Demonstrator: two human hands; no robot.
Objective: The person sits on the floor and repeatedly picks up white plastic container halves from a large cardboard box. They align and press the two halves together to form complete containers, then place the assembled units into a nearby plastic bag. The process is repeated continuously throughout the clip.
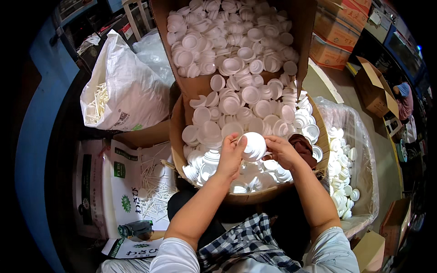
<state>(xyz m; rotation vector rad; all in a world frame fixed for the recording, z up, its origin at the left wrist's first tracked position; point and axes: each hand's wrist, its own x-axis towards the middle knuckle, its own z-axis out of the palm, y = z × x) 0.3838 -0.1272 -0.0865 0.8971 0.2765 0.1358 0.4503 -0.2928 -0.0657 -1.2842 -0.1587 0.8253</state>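
Note:
Between my two hands is a round white plastic lid with stepped rings, brightly lit. My left hand grips its left edge, thumb on the near face. My right hand has its fingers closed at the lid's right edge. Below and beyond them, a cardboard box is heaped with many similar white lids. More of them lie in the tilted carton opening into it. A dark brown cloth sits at the box's right side, just behind my right hand.
To the left stand a white woven sack of thin white sticks and an open carton with loose sticks. At right, a clear plastic bag holds white lids. Orange cartons are stacked far right, near another person.

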